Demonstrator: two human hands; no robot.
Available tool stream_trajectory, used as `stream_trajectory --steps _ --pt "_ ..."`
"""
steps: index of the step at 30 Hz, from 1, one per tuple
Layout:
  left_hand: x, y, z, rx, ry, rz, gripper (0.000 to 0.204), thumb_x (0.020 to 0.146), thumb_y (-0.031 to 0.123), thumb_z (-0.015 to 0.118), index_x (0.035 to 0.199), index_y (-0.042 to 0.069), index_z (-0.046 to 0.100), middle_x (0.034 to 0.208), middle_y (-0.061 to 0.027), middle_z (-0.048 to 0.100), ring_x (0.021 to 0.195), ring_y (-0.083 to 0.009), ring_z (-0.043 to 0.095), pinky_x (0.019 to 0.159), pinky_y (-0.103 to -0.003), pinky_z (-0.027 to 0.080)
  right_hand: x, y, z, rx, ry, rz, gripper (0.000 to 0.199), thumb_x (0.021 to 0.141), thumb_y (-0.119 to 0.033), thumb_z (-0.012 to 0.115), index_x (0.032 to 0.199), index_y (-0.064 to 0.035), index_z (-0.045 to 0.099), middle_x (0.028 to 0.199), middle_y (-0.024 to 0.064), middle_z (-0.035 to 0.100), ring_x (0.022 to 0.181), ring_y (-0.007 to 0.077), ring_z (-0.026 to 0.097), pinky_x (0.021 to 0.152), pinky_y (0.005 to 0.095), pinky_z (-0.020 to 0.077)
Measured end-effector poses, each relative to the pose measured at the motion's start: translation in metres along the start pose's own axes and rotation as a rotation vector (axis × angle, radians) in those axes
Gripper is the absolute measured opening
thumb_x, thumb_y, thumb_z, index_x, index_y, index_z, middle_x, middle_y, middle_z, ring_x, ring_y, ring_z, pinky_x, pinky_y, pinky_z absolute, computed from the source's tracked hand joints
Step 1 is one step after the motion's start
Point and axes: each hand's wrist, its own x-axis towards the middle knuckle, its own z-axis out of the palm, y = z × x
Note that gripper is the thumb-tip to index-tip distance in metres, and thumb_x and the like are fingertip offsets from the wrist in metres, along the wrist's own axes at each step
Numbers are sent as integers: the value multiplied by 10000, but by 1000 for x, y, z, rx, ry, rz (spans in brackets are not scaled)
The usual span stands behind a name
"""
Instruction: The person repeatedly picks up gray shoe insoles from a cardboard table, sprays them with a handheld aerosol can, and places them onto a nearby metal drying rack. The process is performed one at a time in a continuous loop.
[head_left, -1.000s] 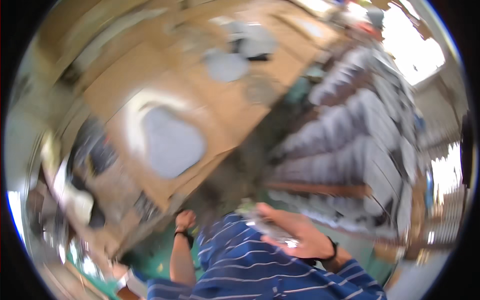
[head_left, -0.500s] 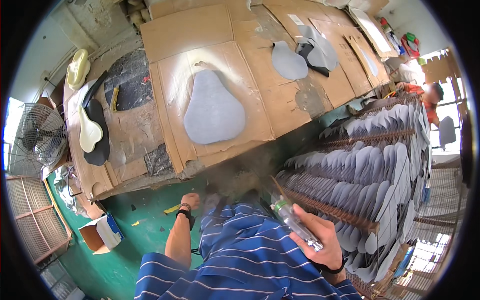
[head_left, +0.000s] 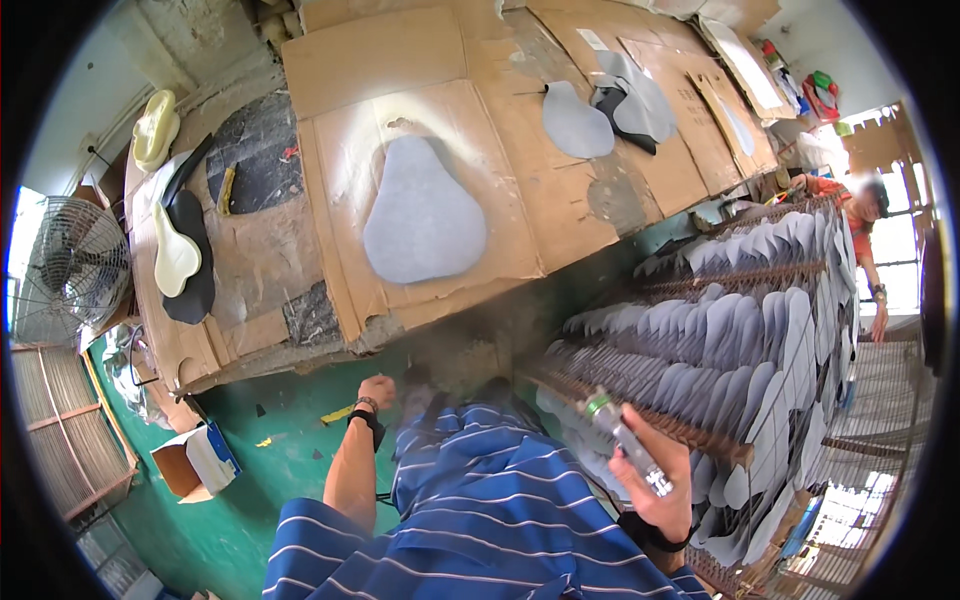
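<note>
My right hand [head_left: 655,475] is closed around a silver spray gun [head_left: 628,440] with a green ring near its front end, held beside the rack at my right. My left hand [head_left: 376,392] hangs low in front of the table edge, fingers curled, with nothing visible in it. On the cardboard [head_left: 505,240] ahead of me lies a flat grey saddle-shaped piece [head_left: 425,215], narrow end away from me. Pale overspray marks the cardboard around its narrow end. Neither hand touches the piece.
A wire rack [head_left: 735,455] full of grey pieces stands at my right. More grey pieces [head_left: 578,122] lie farther along the table. Cream saddle forms [head_left: 177,262] sit at the left, near a fan [head_left: 75,265]. A cardboard box [head_left: 190,468] is on the green floor. A person [head_left: 858,215] stands beyond the rack.
My right hand has moved slightly right with the spray gun. My left hand has risen a little. The other person's arm now hangs down, and the grey piece near it is gone from view.
</note>
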Motion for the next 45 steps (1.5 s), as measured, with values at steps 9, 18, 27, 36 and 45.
stream_trajectory --steps 9,18,27,36,45 --pt "-1 0 1 -41 -47 28 194 903 208 706 1052 95 760 841 -35 739 704 -170 702 573 -351 563 38 -21 21 23 -98 -294 671 782 44 770 1420 27 561 989 210 699 798 315 698 727 338 539" --pt "1 -10 -4 -40 4 2 210 906 194 704 1072 80 763 851 -44 736 699 -170 699 602 -362 584 42 -4 19 -7 87 -279 599 826 15 776 1388 61 573 1058 228 715 860 311 722 786 333 555" --pt "-22 10 9 69 31 -30 202 891 156 699 1061 64 759 845 -46 724 706 -173 698 615 -380 600 28 -6 6 2 62 -238 621 792 39 772 1386 30 591 995 201 720 827 307 720 765 329 555" --pt "-8 4 8 -13 24 74 154 908 157 693 1000 57 765 792 -33 711 670 -153 674 568 -327 541 17 -12 -9 -57 -69 -180 584 766 -1 788 1325 58 628 1023 244 727 851 334 733 805 336 553" --pt "-68 116 25 87 266 574 230 925 192 686 1095 49 747 814 -45 733 705 -120 695 604 -295 556 9 13 -1 -2 122 -55 609 794 11 768 1379 25 600 989 206 720 805 299 716 756 329 548"
